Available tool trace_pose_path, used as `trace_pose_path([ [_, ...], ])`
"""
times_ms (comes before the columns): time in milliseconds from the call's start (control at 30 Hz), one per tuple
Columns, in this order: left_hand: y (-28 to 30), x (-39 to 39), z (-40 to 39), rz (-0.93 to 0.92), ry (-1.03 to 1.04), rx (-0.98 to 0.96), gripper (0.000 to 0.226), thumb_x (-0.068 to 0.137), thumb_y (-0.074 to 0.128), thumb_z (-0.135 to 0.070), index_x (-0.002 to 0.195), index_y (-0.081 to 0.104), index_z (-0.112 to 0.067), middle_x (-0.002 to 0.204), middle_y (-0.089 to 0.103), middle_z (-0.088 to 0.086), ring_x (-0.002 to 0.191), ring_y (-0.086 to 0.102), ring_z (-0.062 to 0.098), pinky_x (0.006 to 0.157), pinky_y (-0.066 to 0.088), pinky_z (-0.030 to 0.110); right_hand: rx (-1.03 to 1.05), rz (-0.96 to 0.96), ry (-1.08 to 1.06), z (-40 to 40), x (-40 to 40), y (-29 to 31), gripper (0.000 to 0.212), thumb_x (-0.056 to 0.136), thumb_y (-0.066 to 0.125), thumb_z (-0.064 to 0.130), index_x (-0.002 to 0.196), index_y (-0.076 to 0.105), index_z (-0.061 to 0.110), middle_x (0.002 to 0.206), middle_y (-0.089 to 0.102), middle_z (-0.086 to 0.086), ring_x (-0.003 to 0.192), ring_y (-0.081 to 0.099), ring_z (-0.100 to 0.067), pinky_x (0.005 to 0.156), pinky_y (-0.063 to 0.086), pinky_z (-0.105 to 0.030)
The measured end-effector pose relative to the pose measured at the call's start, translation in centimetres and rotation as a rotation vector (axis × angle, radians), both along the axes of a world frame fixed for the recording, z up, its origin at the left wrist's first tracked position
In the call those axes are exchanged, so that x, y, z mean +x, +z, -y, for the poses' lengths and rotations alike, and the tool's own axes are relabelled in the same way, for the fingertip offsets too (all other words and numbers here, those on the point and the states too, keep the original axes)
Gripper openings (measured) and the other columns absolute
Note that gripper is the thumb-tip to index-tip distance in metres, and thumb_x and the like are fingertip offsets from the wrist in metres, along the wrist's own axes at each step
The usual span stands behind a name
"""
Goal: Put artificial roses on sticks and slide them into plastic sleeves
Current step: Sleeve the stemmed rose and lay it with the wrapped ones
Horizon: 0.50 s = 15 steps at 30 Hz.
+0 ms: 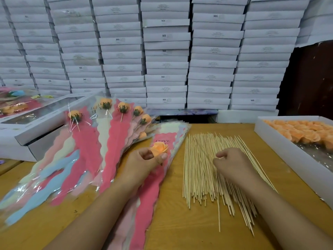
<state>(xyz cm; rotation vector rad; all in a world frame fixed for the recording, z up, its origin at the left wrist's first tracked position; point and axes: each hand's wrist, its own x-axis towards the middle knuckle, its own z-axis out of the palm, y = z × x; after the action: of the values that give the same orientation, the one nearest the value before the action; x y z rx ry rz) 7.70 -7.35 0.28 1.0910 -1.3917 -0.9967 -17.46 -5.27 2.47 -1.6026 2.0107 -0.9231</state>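
My left hand [144,164] pinches an orange artificial rose [159,148] between thumb and fingers, above a stack of empty pink plastic sleeves [149,192] printed "LOVE". My right hand [232,166] rests on a spread pile of thin wooden sticks [200,170], fingers curled down onto them; whether a stick is gripped is hidden. Several finished sleeves with roses on sticks [108,127] lie fanned out to the left. A white box of loose orange roses [306,132] sits at the right.
The wooden table [176,222] carries everything. White boxes [36,123] with a windowed lid stand at the left under the finished sleeves. A wall of stacked white cartons [165,51] rises behind the table.
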Motion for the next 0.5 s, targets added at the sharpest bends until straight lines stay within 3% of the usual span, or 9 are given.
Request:
trace_pose_path([
  [100,0.1,0.4,0.3,-0.114,0.013,0.082,0.056,0.058,0.084,-0.048,0.090,0.075,-0.003,0.080,0.071,0.010,0.072,0.055,0.023,0.063,0.043,0.031,-0.037,0.160,0.028,-0.2,-0.2,0.4,0.036,0.092,0.061,0.021,0.127,0.064,0.013,0.098,0.070,-0.001,0.075,0.065,-0.013,0.070,0.053,-0.030],
  [167,0.3,0.6,0.6,-0.203,0.021,0.138,0.062,0.053,0.084,-0.048,0.094,0.074,-0.002,0.087,0.074,0.012,0.075,0.064,0.021,0.067,0.054,0.028,-0.052,0.295,0.041,-0.5,-0.1,0.4,0.031,0.093,0.059,0.014,0.124,0.065,0.013,0.093,0.072,-0.002,0.080,0.069,-0.017,0.080,0.059,-0.039],
  [233,0.4,0.8,0.9,-0.291,0.008,0.171,0.060,0.055,0.084,-0.043,0.096,0.073,-0.001,0.090,0.074,0.013,0.072,0.068,0.014,0.064,0.057,0.020,-0.043,0.436,0.071,-0.8,0.2,0.6,0.028,0.096,0.056,0.007,0.122,0.064,0.014,0.084,0.071,-0.004,0.072,0.069,-0.016,0.073,0.060,-0.032],
  [333,0.5,1.1,1.1,-0.427,-0.020,0.229,0.052,0.063,0.081,-0.033,0.101,0.072,0.001,0.085,0.074,0.011,0.067,0.070,0.010,0.059,0.057,0.016,-0.001,0.527,0.127,-1.0,0.6,0.9,0.024,0.098,0.054,0.007,0.116,0.063,0.020,0.079,0.066,-0.003,0.058,0.059,-0.009,0.053,0.048,-0.021],
  [500,0.7,1.9,1.7,-0.607,0.026,0.282,0.042,0.065,0.080,-0.030,0.093,0.073,0.000,0.080,0.076,0.013,0.063,0.072,0.011,0.055,0.057,0.016,-0.068,0.427,0.190,-1.2,0.5,0.9,0.016,0.095,0.062,0.018,0.096,0.073,0.030,0.097,0.068,0.009,0.075,0.056,-0.007,0.062,0.041,-0.024],
])
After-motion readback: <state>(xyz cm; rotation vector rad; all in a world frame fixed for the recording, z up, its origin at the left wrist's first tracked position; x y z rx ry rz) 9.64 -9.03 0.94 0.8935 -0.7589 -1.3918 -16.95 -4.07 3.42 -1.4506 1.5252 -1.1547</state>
